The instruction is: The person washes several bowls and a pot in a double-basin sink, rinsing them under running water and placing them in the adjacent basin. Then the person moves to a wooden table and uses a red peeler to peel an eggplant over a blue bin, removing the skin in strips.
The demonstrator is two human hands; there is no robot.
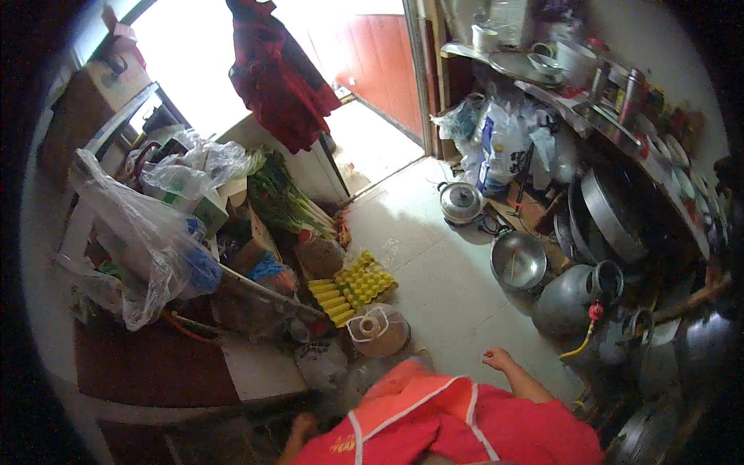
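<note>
My right hand (498,359) hangs over the tiled floor at the right of my red clothing (535,426). Its fingers are loosely curled, and nothing shows in them. Low in the picture, my left hand (304,425) is dim and blurred beside the dark cabinet, its fingers too unclear to read. Nearest my body stands a large clear jug (380,332) with a pale handle. Yellow egg trays (364,279) lie just behind it, next to a brown-filled plastic container (319,254). A clear plastic bag (320,363) sits left of the jug.
Leafy green vegetables (280,194) and plastic bags (147,240) crowd the left side. On the right are a lidded pot (462,203), a steel wok (518,260) and a grey gas cylinder (570,298) with a yellow hose. A red jacket (279,77) hangs by the bright doorway.
</note>
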